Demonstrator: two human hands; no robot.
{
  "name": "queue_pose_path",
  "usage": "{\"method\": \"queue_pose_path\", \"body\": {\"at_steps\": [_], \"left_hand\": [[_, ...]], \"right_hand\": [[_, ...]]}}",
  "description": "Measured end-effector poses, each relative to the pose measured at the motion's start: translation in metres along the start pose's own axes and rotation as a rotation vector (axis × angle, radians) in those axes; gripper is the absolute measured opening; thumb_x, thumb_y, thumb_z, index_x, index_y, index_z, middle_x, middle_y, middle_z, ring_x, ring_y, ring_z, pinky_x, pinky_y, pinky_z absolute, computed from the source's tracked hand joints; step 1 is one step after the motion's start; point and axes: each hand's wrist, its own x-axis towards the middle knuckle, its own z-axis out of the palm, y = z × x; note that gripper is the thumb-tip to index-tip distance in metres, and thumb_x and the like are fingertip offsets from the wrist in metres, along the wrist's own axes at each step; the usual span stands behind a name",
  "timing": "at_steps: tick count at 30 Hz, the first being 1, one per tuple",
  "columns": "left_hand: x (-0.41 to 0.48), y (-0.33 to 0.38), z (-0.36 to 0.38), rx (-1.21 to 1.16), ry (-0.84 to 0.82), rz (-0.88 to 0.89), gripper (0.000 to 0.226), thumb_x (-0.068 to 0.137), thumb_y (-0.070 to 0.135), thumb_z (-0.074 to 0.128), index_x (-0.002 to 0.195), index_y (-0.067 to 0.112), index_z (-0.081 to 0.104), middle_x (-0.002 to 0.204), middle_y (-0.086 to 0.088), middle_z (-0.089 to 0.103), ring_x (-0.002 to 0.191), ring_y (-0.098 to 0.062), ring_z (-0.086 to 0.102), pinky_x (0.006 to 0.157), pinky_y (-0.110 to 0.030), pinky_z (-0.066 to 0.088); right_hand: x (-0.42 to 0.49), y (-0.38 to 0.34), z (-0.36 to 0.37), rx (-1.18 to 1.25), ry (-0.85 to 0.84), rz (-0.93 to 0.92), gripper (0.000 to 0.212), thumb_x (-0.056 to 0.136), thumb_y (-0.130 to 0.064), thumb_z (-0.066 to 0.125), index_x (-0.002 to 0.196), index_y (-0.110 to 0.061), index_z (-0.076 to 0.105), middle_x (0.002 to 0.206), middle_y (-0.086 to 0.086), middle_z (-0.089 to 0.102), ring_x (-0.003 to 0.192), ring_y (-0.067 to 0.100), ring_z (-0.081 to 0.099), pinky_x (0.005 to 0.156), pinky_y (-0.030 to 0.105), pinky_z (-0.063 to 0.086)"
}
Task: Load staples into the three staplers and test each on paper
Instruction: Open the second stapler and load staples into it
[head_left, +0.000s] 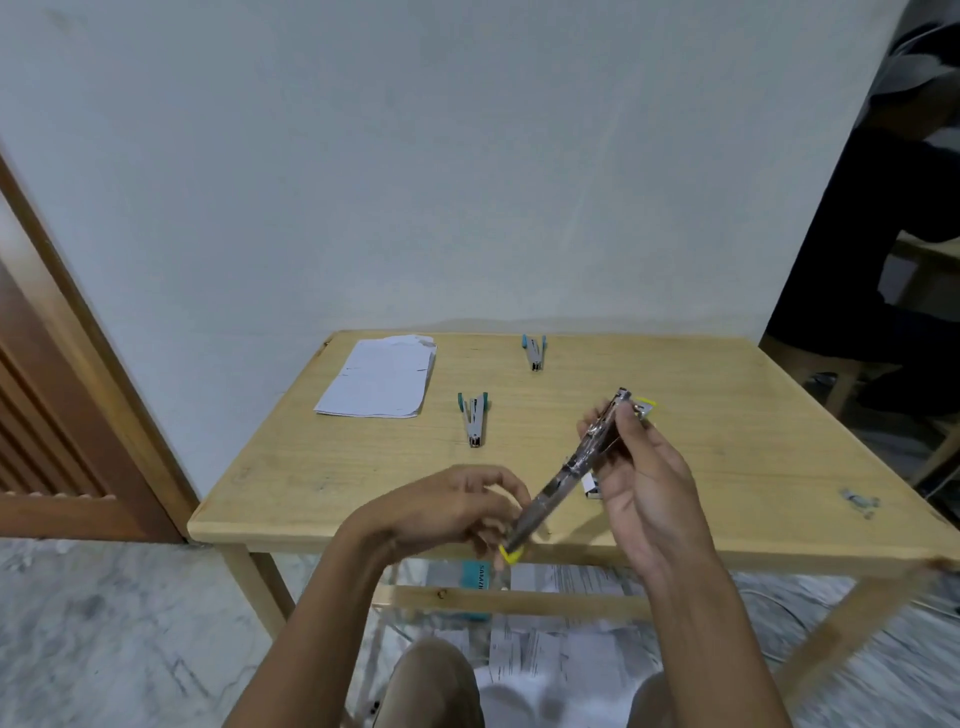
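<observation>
A metal stapler with yellow ends (566, 470) is held up above the front of the wooden table (753, 441), opened out long. My right hand (639, 467) grips its far half. My left hand (457, 506) pinches the near end by the yellow tip. Two teal-handled staplers lie on the table: one (474, 418) in the middle, another (534, 352) near the back edge. A stack of white paper (379, 376) lies at the back left. A small staple box (592, 487) peeks out beside my right palm.
The table stands against a pale wall. A wooden door (47, 395) is at the left. Printed sheets and a teal box (475, 584) lie on the marble floor under the table. A person in dark clothes (893, 218) sits at the right.
</observation>
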Motion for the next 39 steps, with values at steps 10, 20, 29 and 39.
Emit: {"method": "queue_pose_path", "body": {"at_steps": [10,20,29,39], "left_hand": [[0.025,0.006,0.047,-0.746,0.088,0.133,0.048,0.096,0.057,0.039,0.078,0.015,0.054,0.056,-0.001,0.037,0.036,-0.012,0.031,0.045,-0.026,0.022],[0.038,-0.003,0.044,-0.874,0.234,0.145,0.034,0.096,0.042,0.046,0.083,0.016,0.065,0.058,-0.003,0.039,0.041,-0.016,0.036,0.056,-0.033,0.018],[0.037,0.001,0.046,-0.871,0.265,0.140,0.038,0.095,0.037,0.050,0.077,0.013,0.075,0.056,-0.002,0.034,0.050,-0.016,0.028,0.059,-0.032,0.013],[0.035,0.003,0.046,-0.966,0.376,0.199,0.031,0.094,0.033,0.052,0.079,0.010,0.066,0.057,0.000,0.035,0.049,-0.012,0.034,0.053,-0.026,0.031]], "right_hand": [[0.004,0.037,0.013,-0.825,-0.077,0.028,0.041,0.095,-0.050,0.052,0.099,-0.016,0.075,0.076,0.030,0.060,0.058,0.021,0.056,0.060,0.031,0.046],[0.002,0.038,0.001,-1.337,-0.070,-0.468,0.023,0.093,-0.034,0.064,0.116,-0.035,0.068,0.108,-0.021,0.063,0.085,-0.014,0.059,0.076,0.012,0.048],[0.013,0.032,0.005,-1.514,-0.197,-0.711,0.031,0.094,-0.025,0.063,0.125,-0.026,0.067,0.107,-0.011,0.069,0.094,0.006,0.064,0.081,0.028,0.055],[0.017,0.036,0.006,-1.466,-0.229,-0.842,0.016,0.089,-0.017,0.070,0.104,-0.021,0.075,0.094,-0.011,0.073,0.086,0.003,0.067,0.075,0.028,0.056]]}}
